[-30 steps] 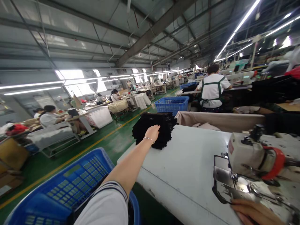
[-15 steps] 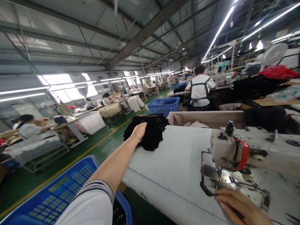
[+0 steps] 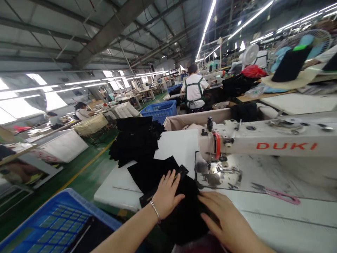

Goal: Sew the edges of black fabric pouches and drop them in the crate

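Observation:
A black fabric piece (image 3: 154, 172) lies across the front edge of the white sewing table (image 3: 179, 144) and hangs toward me. On top of it, my left hand (image 3: 167, 196) rests flat, its fingers spread. A dark narrow strip (image 3: 183, 170) sticks out beyond my left fingertips; most of it is hidden. My right hand (image 3: 229, 218) touches the cloth's right edge with fingers stretched out and thumb apart. Behind my left hand stands a stack of black fabric pieces (image 3: 135, 140). The sewing machine's metal plate (image 3: 210, 168) is just beyond the cloth, to the right.
Pink-handled scissors (image 3: 283, 196) lie on the table under the white sewing machine (image 3: 252, 140). A blue basket (image 3: 55, 214) with dark cloth stands low at my left. Past the table are a cloth-lined bin (image 3: 200, 117), another blue basket (image 3: 160, 109) and a seated person (image 3: 195, 88).
My left hand has come back from the stack toward me, and a black fabric piece now lies under it. My right hand has moved from the machine's plate to this cloth. The view has turned right.

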Tool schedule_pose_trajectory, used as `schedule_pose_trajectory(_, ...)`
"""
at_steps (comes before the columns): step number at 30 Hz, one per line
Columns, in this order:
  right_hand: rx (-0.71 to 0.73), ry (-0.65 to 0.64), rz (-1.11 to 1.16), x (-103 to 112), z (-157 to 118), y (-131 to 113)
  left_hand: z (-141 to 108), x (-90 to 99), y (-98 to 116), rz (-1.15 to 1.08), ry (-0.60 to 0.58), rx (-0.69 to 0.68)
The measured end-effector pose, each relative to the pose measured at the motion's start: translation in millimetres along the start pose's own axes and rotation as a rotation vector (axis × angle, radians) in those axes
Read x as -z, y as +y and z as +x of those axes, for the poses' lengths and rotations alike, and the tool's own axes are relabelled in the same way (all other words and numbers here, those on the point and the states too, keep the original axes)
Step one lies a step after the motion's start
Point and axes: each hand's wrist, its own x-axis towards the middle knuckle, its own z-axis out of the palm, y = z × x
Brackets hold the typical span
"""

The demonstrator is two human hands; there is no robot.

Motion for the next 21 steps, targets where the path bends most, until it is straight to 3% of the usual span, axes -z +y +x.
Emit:
schedule_pose_trajectory(3,-0.072,0.015,0.058,3,-10,-21,8,-27.6,-13,-0.024,0.082,0.087)
schedule_pose_trajectory(5,-0.18,0.016,0.169,10,-10,-32,18,-28.4,-22,-0.056,0.172,0.156)
schedule_pose_trajectory(7,-0.287,0.04,0.142,18,-4,-36,30,-25.1,-29,-0.063,0.226,0.208)
schedule_pose_trajectory(9,-0.368,0.058,0.092,22,3,-34,41,-20.8,-29,-0.11,0.163,0.162)
schedule_pose_trajectory(14,-0.399,0.059,0.031,26,8,-23,31,7.3,-1,-0.26,-0.001,0.081)
schedule_pose_trajectory(21,-0.234,0.095,0.064,57,-1,-39,-9,51.3,41,-0.565,0.103,0.106)
